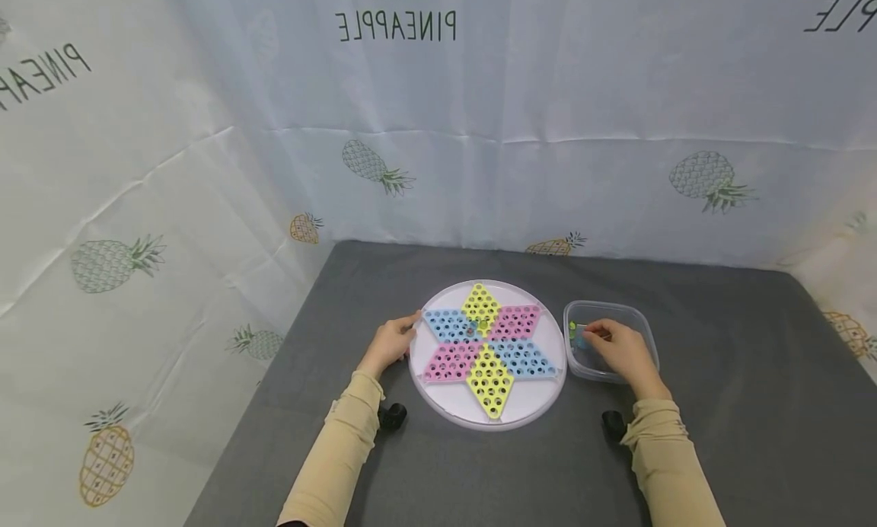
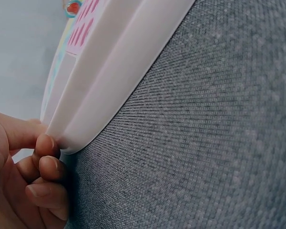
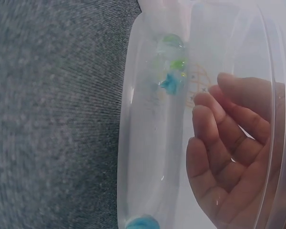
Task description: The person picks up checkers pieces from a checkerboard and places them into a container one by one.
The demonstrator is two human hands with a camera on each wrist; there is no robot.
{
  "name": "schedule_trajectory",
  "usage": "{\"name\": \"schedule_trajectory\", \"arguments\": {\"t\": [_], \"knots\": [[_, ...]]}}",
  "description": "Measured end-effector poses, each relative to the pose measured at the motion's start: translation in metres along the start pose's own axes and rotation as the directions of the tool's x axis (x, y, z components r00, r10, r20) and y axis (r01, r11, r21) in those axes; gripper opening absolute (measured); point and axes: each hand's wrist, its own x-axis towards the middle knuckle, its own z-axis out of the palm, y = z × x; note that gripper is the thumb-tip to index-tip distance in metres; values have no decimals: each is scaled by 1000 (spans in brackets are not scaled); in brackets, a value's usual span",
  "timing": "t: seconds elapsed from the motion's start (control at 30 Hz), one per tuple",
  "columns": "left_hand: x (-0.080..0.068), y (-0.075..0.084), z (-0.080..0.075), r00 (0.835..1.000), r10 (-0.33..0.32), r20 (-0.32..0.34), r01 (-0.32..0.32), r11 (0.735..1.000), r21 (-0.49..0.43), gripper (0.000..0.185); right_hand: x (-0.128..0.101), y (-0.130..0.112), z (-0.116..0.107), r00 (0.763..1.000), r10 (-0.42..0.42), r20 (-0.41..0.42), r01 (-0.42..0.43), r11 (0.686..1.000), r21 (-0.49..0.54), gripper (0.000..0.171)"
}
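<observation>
A round white Chinese checkers board with a star of pink, yellow and blue hole sections lies on the table. Near its middle sit a few marbles, among them a reddish one. My left hand pinches the board's left rim, thumb side above and the other fingers curled against the edge. Inside the clear plastic container hangs my right hand, its fingers loosely curled and nothing visible between them. Green marbles and blue marbles lie in the container, seen through its wall.
The container stands close against the board's right side. A dark grey cloth covers the table, and a pineapple-print curtain hangs behind it and at the left. Black wrist-camera mounts jut inward from both forearms.
</observation>
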Motion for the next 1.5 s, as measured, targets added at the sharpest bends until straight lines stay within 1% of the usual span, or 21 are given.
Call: {"name": "schedule_trajectory", "arguments": {"t": [0.4, 0.63, 0.83, 1.0, 1.1, 1.27, 1.37, 1.5], "knots": [[0, 1, 0, 1000, 11, 8, -10, 1000, -2, 43, 0, 4, -3, 999, 29, 42, -31, 999, 36, 37], [0, 4, -1, 1000, 16, 6, -16, 1000, 5, 43, -2, 2, -8, 999, 23, 32, -25, 998, 60, 41], [-1, 4, -1, 1000, -5, -10, 5, 1000, 5, 43, -3, -1, -10, 1000, 4, 27, -7, 994, 105, 46], [-3, 3, 0, 1000, 4, -25, -4, 1000, 5, 43, -3, -6, -9, 1000, -19, 20, 17, 992, 129, 46], [-4, 3, 0, 999, 15, -35, -15, 1000, 6, 42, -2, -11, -9, 999, -38, -3, 38, 991, 126, 44], [-3, 4, 2, 999, 9, -46, -8, 1000, 14, 42, -2, -20, -8, 997, -67, -30, 70, 987, 142, 39], [-3, 4, 2, 999, 5, -47, -4, 1000, 12, 43, -1, -28, -4, 996, -85, -19, 87, 983, 161, 38], [-2, 4, 2, 999, 18, -48, -17, 1000, 17, 43, 0, -40, 2, 996, -85, 5, 83, 979, 186, 37]]}}
